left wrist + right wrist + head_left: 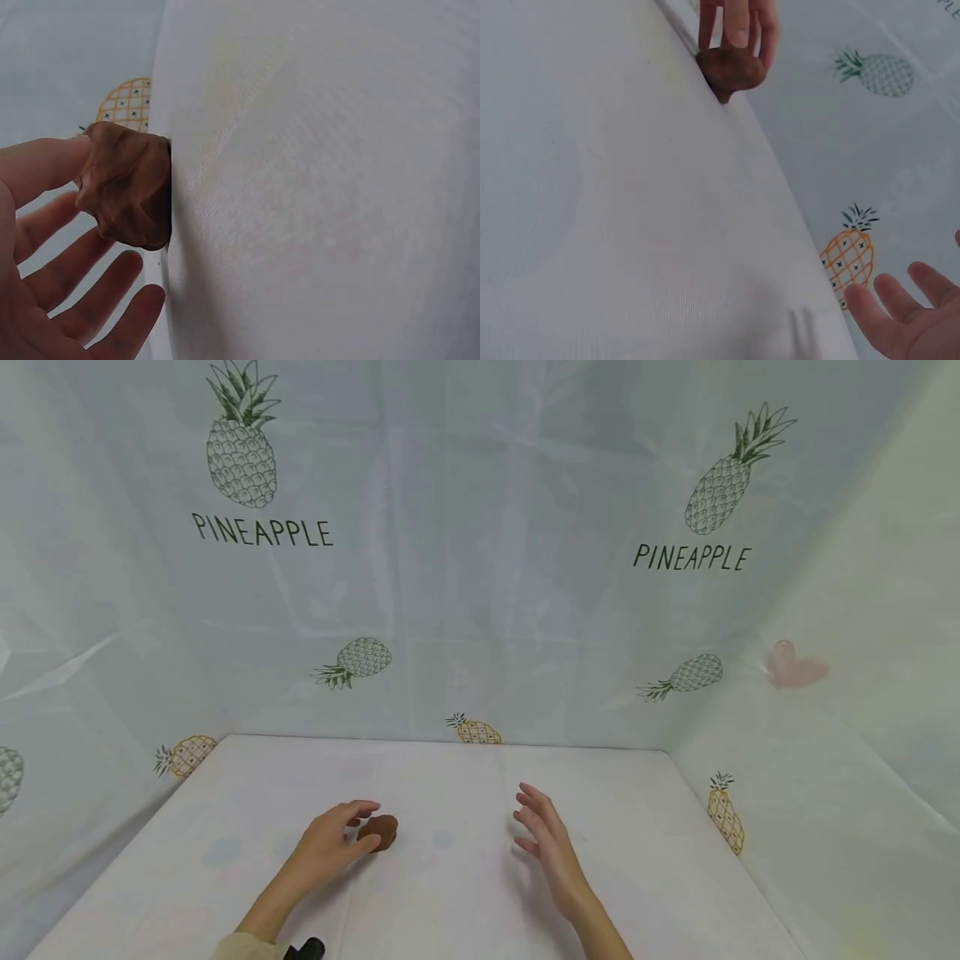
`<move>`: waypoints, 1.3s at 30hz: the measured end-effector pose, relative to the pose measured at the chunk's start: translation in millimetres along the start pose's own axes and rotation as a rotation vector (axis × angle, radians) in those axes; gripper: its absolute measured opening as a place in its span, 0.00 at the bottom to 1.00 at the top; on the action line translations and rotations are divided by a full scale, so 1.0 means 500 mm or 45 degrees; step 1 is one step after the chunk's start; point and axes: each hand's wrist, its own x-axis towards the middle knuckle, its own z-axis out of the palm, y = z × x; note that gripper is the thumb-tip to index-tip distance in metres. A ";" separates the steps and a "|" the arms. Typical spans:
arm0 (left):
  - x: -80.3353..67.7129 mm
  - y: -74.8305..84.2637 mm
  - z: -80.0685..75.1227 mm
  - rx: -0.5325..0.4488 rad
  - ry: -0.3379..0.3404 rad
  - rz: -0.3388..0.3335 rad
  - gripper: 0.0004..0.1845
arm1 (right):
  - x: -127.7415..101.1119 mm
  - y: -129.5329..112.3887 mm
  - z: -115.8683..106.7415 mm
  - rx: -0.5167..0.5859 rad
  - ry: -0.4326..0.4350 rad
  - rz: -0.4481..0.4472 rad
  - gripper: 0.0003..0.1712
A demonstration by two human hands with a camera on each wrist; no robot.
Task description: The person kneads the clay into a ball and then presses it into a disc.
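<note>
A brown, lumpy piece of clay-like stuff (378, 832) lies on the white table (465, 902), left of centre. My left hand (366, 827) is cupped beside it, one fingertip touching the lump (127, 187) while the other fingers (97, 281) stay spread and apart from it. From the right wrist view the left hand (739, 30) stands just over the lump (731, 71). My right hand (543, 835) hovers above the table to the lump's right, fingers straight and spread, holding nothing; only its fingertips (900, 315) show in its own view.
A pale curtain printed with pineapples (240, 460) and the word PINEAPPLE walls in the table at the back and both sides. The table's back edge (450, 743) meets it. A small black object (303, 950) sits by my left sleeve.
</note>
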 end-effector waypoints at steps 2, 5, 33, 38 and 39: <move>0.002 0.002 0.003 -0.009 -0.004 -0.012 0.23 | 0.002 0.000 0.001 0.010 -0.006 -0.023 0.31; 0.005 0.005 0.008 -0.028 -0.016 -0.034 0.22 | 0.003 0.000 0.004 0.033 -0.013 -0.049 0.29; 0.019 0.009 0.016 -0.029 -0.028 0.017 0.14 | 0.025 -0.020 0.033 0.061 -0.058 -0.115 0.30; 0.024 0.018 0.018 -0.051 -0.001 0.034 0.16 | 0.025 -0.025 0.036 0.069 -0.055 -0.128 0.31; 0.025 0.021 0.018 -0.057 -0.002 0.042 0.16 | 0.025 -0.026 0.037 0.073 -0.055 -0.131 0.31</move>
